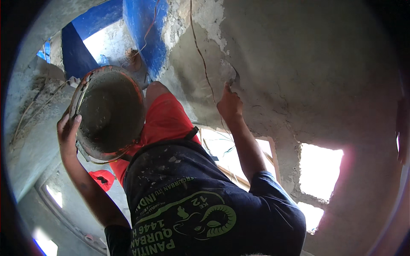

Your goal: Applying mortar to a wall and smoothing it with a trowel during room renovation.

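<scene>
My left hand (69, 130) grips the edge of a round bucket (137, 88), fingers behind it and thumb over its rim. The bucket is tilted so that its inside shows, coated with grey mortar (106, 115). Its underside is hidden. Up against the grey plastered wall (299, 64), my right hand (230, 104) is closed around the handle of a trowel (232, 76). The forefinger stretches along toward the blade, which lies close to the wall surface. Whether blade and plaster touch is hard to make out.
A thin brown cable (200, 55) hangs down the wall beside my right hand. Blue-painted surfaces (149, 38) stand at the upper left. Bright openings (320, 170) break the wall at the lower right. A red cloth-like thing (102, 179) lies below the bucket.
</scene>
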The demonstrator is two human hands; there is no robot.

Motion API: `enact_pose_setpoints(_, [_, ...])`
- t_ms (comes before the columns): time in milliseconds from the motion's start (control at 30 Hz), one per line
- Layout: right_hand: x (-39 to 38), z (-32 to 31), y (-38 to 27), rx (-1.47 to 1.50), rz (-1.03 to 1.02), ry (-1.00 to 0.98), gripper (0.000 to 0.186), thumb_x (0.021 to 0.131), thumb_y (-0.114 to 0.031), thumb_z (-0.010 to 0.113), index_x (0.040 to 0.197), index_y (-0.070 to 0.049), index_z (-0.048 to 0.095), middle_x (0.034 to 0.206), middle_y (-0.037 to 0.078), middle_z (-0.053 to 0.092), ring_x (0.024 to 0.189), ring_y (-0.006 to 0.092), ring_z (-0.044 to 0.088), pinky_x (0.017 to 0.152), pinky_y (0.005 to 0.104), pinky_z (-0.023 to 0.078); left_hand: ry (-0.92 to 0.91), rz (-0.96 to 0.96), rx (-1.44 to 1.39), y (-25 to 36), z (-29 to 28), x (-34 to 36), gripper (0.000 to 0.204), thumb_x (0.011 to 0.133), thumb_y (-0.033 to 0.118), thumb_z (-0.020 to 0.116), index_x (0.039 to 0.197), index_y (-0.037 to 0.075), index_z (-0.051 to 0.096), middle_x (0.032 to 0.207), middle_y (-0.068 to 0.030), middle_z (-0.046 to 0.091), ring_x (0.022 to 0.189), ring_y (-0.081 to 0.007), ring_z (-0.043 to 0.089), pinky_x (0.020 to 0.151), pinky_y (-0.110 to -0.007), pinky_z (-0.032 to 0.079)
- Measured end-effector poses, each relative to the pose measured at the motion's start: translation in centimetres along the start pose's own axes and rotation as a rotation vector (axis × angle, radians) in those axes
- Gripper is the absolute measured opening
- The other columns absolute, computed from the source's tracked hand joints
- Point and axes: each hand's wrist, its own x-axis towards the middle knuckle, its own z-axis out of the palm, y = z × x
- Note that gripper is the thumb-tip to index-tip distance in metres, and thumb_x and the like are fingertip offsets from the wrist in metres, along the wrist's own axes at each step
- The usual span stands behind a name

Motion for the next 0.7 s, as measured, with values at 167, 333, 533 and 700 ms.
enact_pose_setpoints(167, [2.2, -6.0, -2.6, 0.076, -0.068, 0.097, 0.073, 0.085, -0.012, 0.059, 0.153, -0.011, 0.033, 0.111, 0.026, 0.066, 0.100, 0.0378, 0.068, 0.083, 0.0480, 0.057, -0.018, 0.069, 0.066, -0.2, -0.2, 0.3, 0.043, 0.091, 0.020, 0.071, 0.125, -0.005, 0.062, 0.119, -0.0072, 0.065, 0.110, -0.0142, 0.056, 0.101, -0.029, 0.040])
enact_pose_setpoints(333, [7.3, -3.7, -1.5, 0.040, -0.123, 0.217, 0.074, 0.083, -0.013, 0.060, 0.152, -0.013, 0.034, 0.112, 0.026, 0.066, 0.100, 0.0387, 0.068, 0.084, 0.0472, 0.056, -0.134, 0.005, 0.104, 1.9, 0.3, 0.5, 0.045, 0.091, 0.022, 0.071, 0.127, -0.003, 0.063, 0.118, -0.0067, 0.065, 0.110, -0.0157, 0.057, 0.101, -0.031, 0.040])
enact_pose_setpoints(533, [6.7, 2.0, -1.4, -0.007, -0.122, -0.032, 0.061, 0.089, -0.015, 0.055, 0.149, -0.020, 0.042, 0.117, 0.021, 0.066, 0.106, 0.0366, 0.067, 0.088, 0.0495, 0.054, -0.199, 0.080, 0.073, 2.3, 1.3, 0.2, 0.047, 0.093, 0.019, 0.066, 0.133, -0.004, 0.059, 0.124, -0.0075, 0.064, 0.116, -0.0150, 0.055, 0.104, -0.029, 0.037])
enact_pose_setpoints(700, [6.3, -2.0, -1.7, 0.037, -0.057, 0.101, 0.062, 0.087, -0.013, 0.056, 0.147, -0.020, 0.044, 0.118, 0.022, 0.065, 0.106, 0.0374, 0.067, 0.088, 0.0481, 0.055, -0.105, -0.025, 0.175, 1.9, 0.0, 0.2, 0.046, 0.093, 0.021, 0.068, 0.130, -0.004, 0.061, 0.122, -0.0069, 0.065, 0.113, -0.0138, 0.056, 0.101, -0.029, 0.040])
